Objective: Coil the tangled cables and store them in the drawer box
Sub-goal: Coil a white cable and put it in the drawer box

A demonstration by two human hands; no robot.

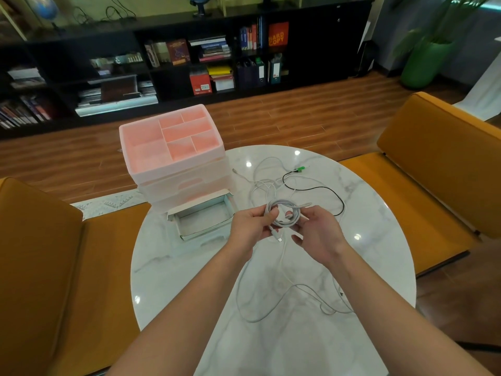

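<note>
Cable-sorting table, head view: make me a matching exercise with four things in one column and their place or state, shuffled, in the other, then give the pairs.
Things
1. white cable coil
2. black cable
3. bottom drawer
4. drawer box

Places or states
A. pulled out and open, nothing visible inside
B. standing on the table's left edge, pink divided tray on top
C. held between the left hand and right hand
D. lying loose on the marble table, green connector at its far end

Pairs: 1-C, 2-D, 3-A, 4-B
</note>
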